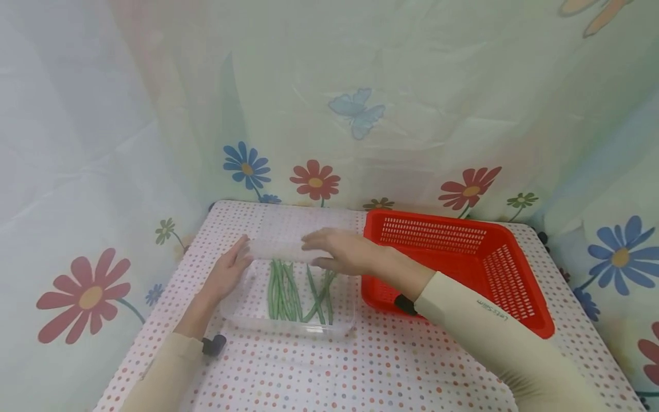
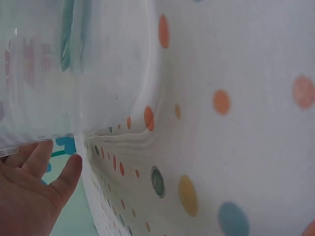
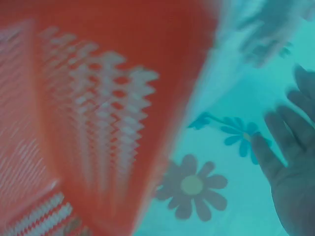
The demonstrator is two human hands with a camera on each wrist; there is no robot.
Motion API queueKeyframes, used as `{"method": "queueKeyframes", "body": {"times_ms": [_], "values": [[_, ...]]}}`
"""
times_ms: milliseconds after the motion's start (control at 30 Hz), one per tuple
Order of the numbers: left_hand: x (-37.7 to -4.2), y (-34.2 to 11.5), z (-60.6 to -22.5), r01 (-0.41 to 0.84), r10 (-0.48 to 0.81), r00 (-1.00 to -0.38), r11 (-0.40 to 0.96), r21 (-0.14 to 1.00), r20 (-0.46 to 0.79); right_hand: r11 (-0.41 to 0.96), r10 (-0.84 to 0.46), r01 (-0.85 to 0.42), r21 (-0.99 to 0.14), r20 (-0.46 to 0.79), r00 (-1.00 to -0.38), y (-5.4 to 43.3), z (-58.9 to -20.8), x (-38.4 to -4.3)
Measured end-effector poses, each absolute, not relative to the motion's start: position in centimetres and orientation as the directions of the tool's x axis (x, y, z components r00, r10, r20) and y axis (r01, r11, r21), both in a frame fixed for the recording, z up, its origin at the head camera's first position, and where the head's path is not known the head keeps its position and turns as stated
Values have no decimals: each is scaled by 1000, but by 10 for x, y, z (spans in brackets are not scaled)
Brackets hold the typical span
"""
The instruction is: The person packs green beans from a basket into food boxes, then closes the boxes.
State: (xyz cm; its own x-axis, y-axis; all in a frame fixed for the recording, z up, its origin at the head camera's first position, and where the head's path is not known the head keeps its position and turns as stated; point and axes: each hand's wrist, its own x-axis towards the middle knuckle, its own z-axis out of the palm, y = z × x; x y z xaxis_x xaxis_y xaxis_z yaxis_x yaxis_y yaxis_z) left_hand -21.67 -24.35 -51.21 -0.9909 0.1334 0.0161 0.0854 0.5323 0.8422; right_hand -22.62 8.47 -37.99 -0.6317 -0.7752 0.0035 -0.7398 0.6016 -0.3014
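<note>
A clear plastic container rests on the table with several green beans inside, most lying side by side and a few crossed at the right. Along its back edge is a translucent lid, seen behind the beans. My left hand is at the container's back left corner, fingers extended; in the left wrist view its fingertips are right at the rim. Over the back right part hovers my right hand, fingers stretched toward the left. Nothing shows in its palm in the right wrist view.
A red perforated basket stands to the right of the container, beneath my right forearm. The table has a dotted cover. Flower-printed curtains hang at the back and both sides.
</note>
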Motion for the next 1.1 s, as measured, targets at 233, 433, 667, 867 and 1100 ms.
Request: {"method": "queueKeyframes", "body": {"times_ms": [233,433,667,867,1100], "values": [[-217,-250,-508,58,134,-990,601,797,-30,475,-373,-382,-793,212,-903,40,-373,-260],[-222,-256,-486,95,236,-966,711,696,-109,346,16,-41,-937,49,-999,21,-394,-290],[-238,-260,-435,145,269,-955,794,590,-127,486,221,219,-846,-123,-967,31,-423,-307],[-260,-243,-416,102,210,-974,743,662,-85,619,271,294,-728,-153,-950,44,-442,-307],[-293,-210,-439,38,129,-990,652,757,-61,681,254,294,-671,-161,-954,52,-456,-310]]}}
